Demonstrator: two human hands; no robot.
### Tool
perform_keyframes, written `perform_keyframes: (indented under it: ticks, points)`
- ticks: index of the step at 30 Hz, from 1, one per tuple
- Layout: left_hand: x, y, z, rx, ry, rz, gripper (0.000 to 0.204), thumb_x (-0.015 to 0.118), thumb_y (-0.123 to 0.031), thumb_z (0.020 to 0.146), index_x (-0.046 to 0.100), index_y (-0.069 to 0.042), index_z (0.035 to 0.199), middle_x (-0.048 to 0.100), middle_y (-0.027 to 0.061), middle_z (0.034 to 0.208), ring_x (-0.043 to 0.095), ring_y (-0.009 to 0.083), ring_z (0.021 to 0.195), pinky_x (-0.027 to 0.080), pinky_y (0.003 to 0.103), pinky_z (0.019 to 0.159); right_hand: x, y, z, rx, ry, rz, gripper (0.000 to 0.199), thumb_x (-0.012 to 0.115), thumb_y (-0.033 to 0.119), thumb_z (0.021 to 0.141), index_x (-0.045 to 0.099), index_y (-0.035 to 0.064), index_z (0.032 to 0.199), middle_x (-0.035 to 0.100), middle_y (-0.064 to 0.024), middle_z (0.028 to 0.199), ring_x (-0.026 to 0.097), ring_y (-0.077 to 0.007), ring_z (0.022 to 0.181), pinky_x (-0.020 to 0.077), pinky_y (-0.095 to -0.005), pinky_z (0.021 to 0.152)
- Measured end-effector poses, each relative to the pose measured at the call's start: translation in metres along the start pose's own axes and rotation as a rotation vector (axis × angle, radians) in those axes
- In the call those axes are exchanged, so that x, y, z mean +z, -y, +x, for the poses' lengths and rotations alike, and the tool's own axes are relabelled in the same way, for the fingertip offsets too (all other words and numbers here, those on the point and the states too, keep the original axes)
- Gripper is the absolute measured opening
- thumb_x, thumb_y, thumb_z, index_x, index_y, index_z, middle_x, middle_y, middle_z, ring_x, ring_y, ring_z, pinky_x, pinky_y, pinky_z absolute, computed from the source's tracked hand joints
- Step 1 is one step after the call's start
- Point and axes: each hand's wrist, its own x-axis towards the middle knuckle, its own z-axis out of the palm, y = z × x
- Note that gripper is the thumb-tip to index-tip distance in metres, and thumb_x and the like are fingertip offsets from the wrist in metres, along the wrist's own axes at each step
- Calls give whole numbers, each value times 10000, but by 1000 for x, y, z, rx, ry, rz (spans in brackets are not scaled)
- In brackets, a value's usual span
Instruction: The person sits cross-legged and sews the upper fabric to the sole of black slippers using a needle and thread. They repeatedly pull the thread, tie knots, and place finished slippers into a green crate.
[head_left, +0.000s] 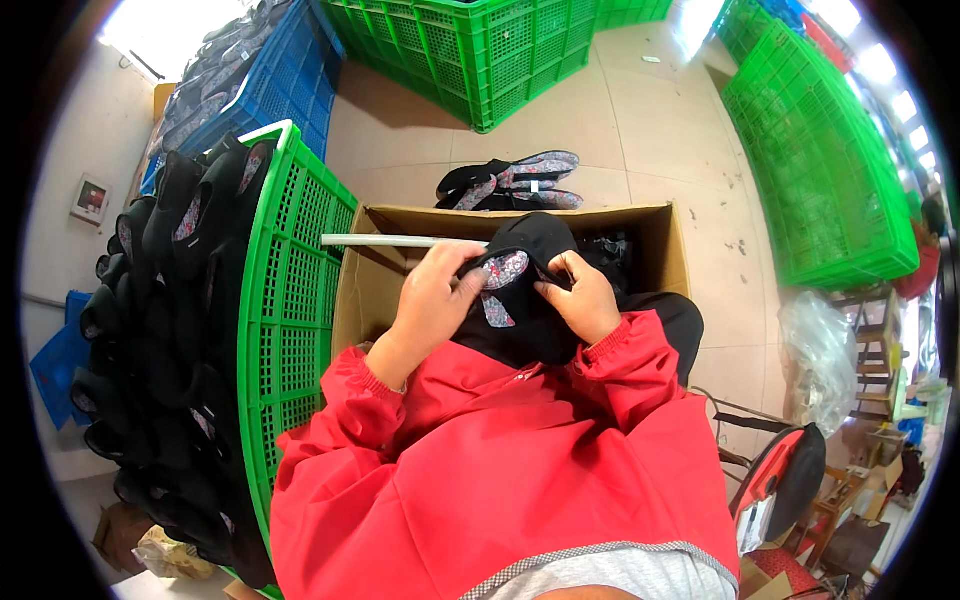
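In front of my lap, both hands hold a black cloth shoe (538, 238) with a floral-patterned lining. My left hand (428, 308) pinches the left rim of its opening between thumb and fingers. On the opposite rim, my right hand (585, 298) grips with its thumb and fingers bent inward. The shoe is above the near side of an open cardboard box (655, 235). A pale rod (385, 240) lies across the box's left part, its right end hidden behind the shoe and my left hand. Dark items inside the box are partly covered.
Left of me stands a green crate (300, 260) beside a heap of black shoes (165, 300). Several floral-lined shoes (515, 183) lie on the floor beyond the box. More green crates (815, 165) stand behind and right, with a clear plastic bag (818, 340) near one.
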Motion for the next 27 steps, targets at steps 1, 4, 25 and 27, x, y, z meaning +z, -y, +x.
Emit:
perform_keyframes:
  ticks: [1,4,25,27]
  points:
    - [2,0,-4,72,18,98,233,714,-74,828,666,-53,1055,635,122,1115,656,266,953,529,351,826,3,1,0,45,-9,44,256,753,182,805,579,33,920,597,-110,753,596,-234,696,464,-339,658]
    - [7,7,-11,220,57,313,343,767,-157,771,710,-139,1109,639,143,1156,646,334,985,526,398,855,11,-6,3,52,-74,129,229,742,141,813,553,30,877,542,-82,703,513,-177,640,427,-320,613]
    - [71,76,73,-226,367,880,68,596,-73,825,635,-27,858,589,183,1145,635,292,961,561,362,737,32,3,16,30,131,134,236,694,147,822,522,15,914,609,-193,847,611,-376,804,475,-401,703]
    - [64,81,77,-159,504,873,243,567,-84,835,644,35,1033,594,189,1187,616,294,1061,553,362,807,36,2,15,39,125,113,231,690,146,822,527,13,918,618,-203,864,613,-399,837,483,-419,717]
